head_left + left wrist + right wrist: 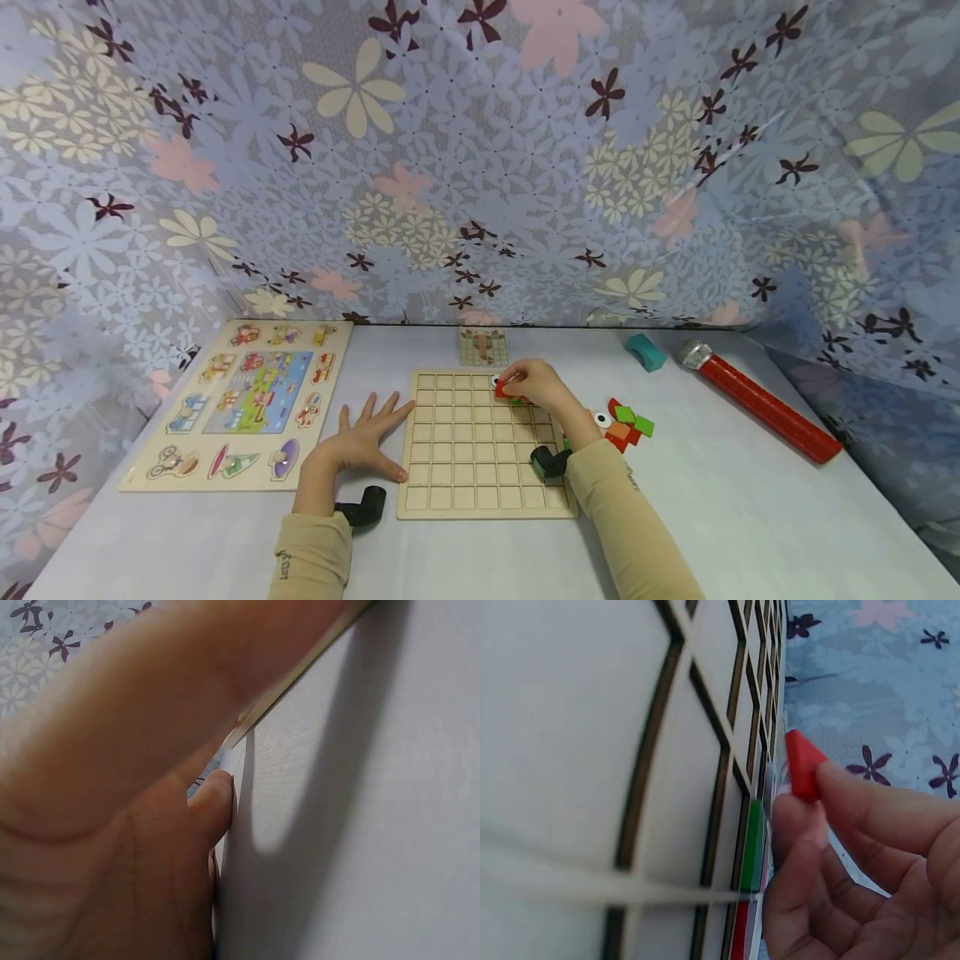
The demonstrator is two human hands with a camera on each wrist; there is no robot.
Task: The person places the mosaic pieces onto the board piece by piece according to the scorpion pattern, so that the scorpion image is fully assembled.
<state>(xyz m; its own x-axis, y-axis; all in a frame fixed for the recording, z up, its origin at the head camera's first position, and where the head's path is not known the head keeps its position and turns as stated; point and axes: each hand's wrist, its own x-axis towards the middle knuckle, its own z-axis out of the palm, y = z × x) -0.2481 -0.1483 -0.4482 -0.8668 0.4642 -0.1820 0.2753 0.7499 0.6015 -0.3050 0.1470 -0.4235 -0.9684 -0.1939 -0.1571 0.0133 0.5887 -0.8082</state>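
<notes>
A wooden grid board (465,454) lies flat on the table. At its left edge my left hand (356,442) rests with spread fingers, thumb and a fingertip against the rim. My right hand (540,385) is over the board's far right corner. Between its thumb and finger it pinches a small red block (801,769), raised off the grid in the right wrist view. Below that block, a green block (751,844) and a red one (740,930) sit in grid cells. A white piece with an eye (495,381) shows beside my fingertips, partly hidden.
Behind the board lies a small pattern card (483,346). Loose red, green and orange blocks (618,431) are heaped right of it, partly behind my forearm. Farther right are a teal arched block (646,352) and a red toy microphone (765,404). A knobbed puzzle board (142,467) lies left.
</notes>
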